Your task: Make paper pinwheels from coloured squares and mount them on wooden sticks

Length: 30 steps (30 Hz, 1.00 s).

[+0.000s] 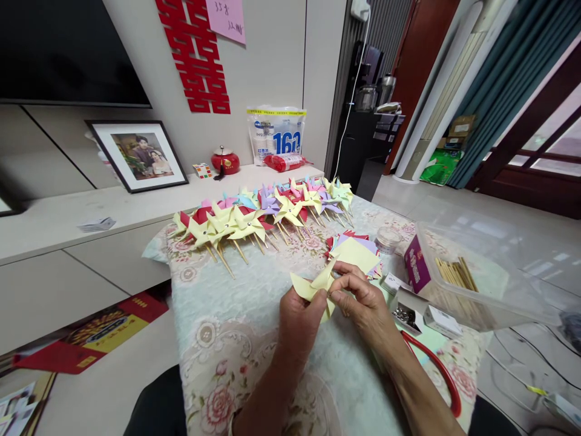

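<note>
Between my hands is a pale yellow paper pinwheel, its blades partly folded in toward the middle. My left hand grips it from the left, with the thumb pressed near the centre. My right hand pinches at the right side of the centre; whatever small thing is between those fingertips is hidden. Just beyond my hands lies a stack of coloured paper squares, yellow on top. Right of my right hand stands a small open box of metal pins.
Finished pinwheels on sticks line the table's far side. A clear plastic bin holding wooden sticks stands at the right. Near my right forearm lies a red curved handle. A small white box and a round clear container sit nearby.
</note>
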Each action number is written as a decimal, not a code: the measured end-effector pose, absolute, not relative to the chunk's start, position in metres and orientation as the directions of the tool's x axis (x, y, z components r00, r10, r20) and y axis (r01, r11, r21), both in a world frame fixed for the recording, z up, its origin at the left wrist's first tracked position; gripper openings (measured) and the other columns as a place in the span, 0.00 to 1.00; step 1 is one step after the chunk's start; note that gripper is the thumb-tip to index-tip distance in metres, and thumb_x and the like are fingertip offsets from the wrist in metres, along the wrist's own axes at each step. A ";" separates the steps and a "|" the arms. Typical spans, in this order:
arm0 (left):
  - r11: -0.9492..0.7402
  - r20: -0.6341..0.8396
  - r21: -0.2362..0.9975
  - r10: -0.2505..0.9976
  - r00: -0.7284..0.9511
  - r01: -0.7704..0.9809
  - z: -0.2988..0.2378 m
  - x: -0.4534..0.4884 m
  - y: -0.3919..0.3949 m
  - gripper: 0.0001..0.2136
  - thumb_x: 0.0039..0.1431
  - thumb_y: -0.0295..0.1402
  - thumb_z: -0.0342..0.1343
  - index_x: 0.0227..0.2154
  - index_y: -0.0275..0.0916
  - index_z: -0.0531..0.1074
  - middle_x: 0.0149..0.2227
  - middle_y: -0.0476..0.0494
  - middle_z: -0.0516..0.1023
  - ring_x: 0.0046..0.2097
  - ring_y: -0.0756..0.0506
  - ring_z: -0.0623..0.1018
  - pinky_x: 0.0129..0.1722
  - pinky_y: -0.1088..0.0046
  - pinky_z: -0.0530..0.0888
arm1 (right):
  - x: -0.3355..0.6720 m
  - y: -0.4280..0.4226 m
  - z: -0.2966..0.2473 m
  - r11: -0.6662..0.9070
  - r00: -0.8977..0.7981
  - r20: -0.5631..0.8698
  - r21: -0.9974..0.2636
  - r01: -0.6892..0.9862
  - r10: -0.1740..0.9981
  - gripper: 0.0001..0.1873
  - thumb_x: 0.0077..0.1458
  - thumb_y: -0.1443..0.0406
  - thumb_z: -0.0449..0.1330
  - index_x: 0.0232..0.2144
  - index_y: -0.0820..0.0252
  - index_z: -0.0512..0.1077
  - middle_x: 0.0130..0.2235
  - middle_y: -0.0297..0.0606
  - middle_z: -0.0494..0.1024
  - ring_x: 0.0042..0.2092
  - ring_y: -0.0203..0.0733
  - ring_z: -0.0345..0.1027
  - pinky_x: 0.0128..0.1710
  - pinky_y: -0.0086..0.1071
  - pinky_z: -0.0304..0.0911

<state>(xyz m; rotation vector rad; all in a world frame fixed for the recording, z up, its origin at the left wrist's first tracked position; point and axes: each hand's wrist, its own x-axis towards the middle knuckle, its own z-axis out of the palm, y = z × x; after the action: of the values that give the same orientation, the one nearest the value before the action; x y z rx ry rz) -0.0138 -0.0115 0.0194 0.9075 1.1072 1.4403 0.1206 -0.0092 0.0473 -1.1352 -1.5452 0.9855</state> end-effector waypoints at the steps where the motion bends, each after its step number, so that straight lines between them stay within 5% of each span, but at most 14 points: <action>1: -0.011 -0.034 0.958 0.988 -0.152 -0.286 0.018 -0.014 -0.011 0.08 0.46 0.35 0.63 0.27 0.34 0.77 0.25 0.48 0.75 0.28 0.48 0.71 0.29 0.75 0.70 | 0.121 -0.009 0.047 0.249 -0.124 0.227 -0.947 0.205 0.966 0.09 0.57 0.59 0.62 0.27 0.56 0.75 0.53 0.42 0.69 0.58 0.54 0.60 0.56 0.45 0.53; 30: 0.050 -0.084 0.964 0.989 -0.121 -0.259 0.018 -0.013 -0.010 0.09 0.42 0.34 0.65 0.24 0.34 0.76 0.22 0.49 0.75 0.26 0.49 0.71 0.27 0.75 0.69 | 0.125 -0.007 0.046 0.138 -0.127 0.119 -0.979 0.148 0.985 0.11 0.52 0.58 0.63 0.23 0.57 0.73 0.50 0.43 0.71 0.49 0.50 0.64 0.44 0.39 0.60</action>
<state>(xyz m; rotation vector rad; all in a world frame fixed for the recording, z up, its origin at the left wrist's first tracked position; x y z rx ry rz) -0.0130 -0.0101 0.0178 0.9023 1.1394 1.3644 0.1248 -0.0067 0.0456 -1.1666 -1.4706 1.1184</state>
